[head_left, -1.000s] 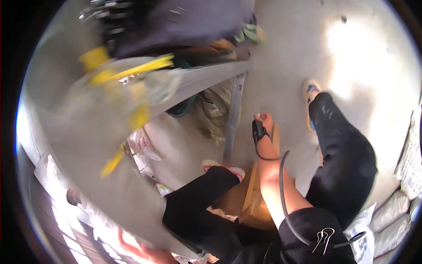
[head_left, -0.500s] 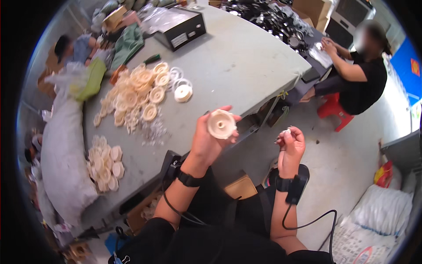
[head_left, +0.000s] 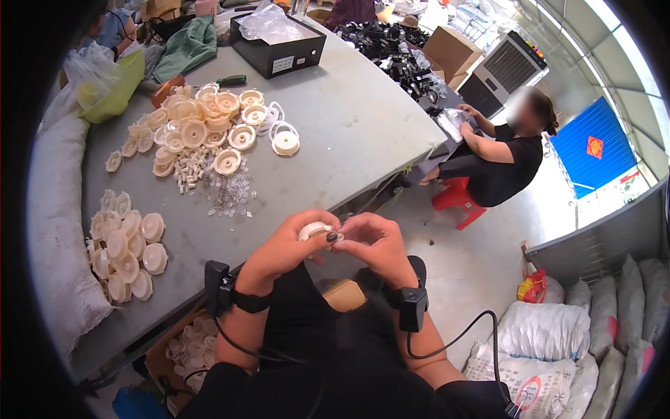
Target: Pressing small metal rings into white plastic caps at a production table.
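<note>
My left hand [head_left: 276, 246] is closed around a cream round plastic wheel-like part [head_left: 315, 230], seen tilted nearly edge-on. At its right side my right hand [head_left: 380, 246] pinches a small whitish piece [head_left: 339, 237], with the fingertips of both hands meeting there. Whether that piece is seated in the part is hidden by the fingers. On the grey table [head_left: 335, 136] ahead lies a heap of cream round parts [head_left: 195, 129]. Small white cylinders [head_left: 190, 170] and tiny clear washers [head_left: 230, 194] are in front of it. Nearer left sits a second pile of cream parts [head_left: 129, 244].
White rings [head_left: 273, 117] lie beside the heap, near a green-handled tool [head_left: 232, 80] and a black box [head_left: 279, 56]. A white sack [head_left: 56, 237] lines the left edge. Right of the table, a person [head_left: 509, 160] sits on a red stool [head_left: 458, 202]. Sacks [head_left: 544, 332] fill the lower right.
My hands were apart; now they have come together, the right bringing its small piece to the round part. The left has turned the part from face-up to edge-on. My view has shifted right.
</note>
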Demonstrator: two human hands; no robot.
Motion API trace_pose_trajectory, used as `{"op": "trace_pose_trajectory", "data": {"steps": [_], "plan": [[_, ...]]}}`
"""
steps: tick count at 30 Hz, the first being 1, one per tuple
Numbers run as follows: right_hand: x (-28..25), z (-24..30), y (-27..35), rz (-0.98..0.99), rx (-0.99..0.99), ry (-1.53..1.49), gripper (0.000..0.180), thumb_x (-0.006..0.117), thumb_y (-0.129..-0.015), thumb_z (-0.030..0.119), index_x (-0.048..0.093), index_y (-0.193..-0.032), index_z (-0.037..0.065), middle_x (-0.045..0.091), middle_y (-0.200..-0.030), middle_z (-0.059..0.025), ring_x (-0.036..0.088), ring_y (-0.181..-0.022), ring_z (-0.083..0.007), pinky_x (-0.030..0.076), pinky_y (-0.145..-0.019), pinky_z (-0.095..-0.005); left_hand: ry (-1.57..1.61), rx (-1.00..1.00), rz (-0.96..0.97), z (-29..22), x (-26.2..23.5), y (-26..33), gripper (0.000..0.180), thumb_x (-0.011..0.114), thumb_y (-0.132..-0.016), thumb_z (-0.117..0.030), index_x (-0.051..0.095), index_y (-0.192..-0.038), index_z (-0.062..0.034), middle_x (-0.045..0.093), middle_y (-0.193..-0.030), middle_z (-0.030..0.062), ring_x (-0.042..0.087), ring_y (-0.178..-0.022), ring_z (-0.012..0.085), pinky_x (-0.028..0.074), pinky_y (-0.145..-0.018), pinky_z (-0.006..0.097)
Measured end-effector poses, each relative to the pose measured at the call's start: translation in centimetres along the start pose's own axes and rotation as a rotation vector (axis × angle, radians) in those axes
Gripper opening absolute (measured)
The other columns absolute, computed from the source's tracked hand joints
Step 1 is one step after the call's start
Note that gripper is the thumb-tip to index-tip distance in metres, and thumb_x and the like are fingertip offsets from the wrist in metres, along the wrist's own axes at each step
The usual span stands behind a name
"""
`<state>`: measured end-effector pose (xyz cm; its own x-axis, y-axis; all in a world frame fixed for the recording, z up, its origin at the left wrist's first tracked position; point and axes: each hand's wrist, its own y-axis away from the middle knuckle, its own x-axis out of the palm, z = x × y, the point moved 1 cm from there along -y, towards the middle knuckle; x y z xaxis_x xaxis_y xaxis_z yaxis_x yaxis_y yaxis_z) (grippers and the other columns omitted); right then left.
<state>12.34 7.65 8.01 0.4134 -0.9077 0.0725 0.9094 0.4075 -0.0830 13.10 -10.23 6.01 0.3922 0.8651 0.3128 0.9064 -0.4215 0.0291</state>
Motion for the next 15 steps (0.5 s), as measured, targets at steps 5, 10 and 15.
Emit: {"op": "trace_pose_trajectory", "data": {"steps": [5,10,15], "plan": [[1.8,0.9,-1.5,0.124,-0.046,0.312,0.026,0.068,-0.076,0.005,0.060,-0.100,-0.001,0.063,-0.079,-0.0026,0.056,-0.069,-0.0057,0.045,-0.063,-0.0194,0.166,0.015,0.031,1.2,-2.6,1.1,0.023,0.063,-0.083,-0.019,0.055,-0.101,-0.0071,0.058,-0.091,0.0021,0.060,-0.081,0.0124,0.052,-0.061,0.025],[2.6,0.0,-2.7,0.096,0.081,-0.330,0.018,0.051,-0.089,0.010,0.058,-0.102,-0.001,0.063,-0.080,-0.0106,0.060,-0.068,-0.0155,0.049,-0.064,-0.0269,0.300,0.159,-0.188,1.3,-3.0,0.8,0.018,0.060,-0.084,-0.013,0.055,-0.099,-0.0066,0.058,-0.094,0.0022,0.061,-0.082,0.0131,0.050,-0.062,0.025],[4.0,-1.5,-4.5,0.238,0.157,-0.690,0.023,0.050,-0.091,0.018,0.050,-0.108,0.003,0.061,-0.074,-0.0120,0.059,-0.064,-0.0181,0.050,-0.062,-0.0290,0.197,0.300,-0.289,1.0,-3.8,0.9,0.019,0.061,-0.085,-0.015,0.055,-0.099,-0.0045,0.059,-0.094,0.0053,0.061,-0.084,0.0147,0.050,-0.065,0.024]]}}
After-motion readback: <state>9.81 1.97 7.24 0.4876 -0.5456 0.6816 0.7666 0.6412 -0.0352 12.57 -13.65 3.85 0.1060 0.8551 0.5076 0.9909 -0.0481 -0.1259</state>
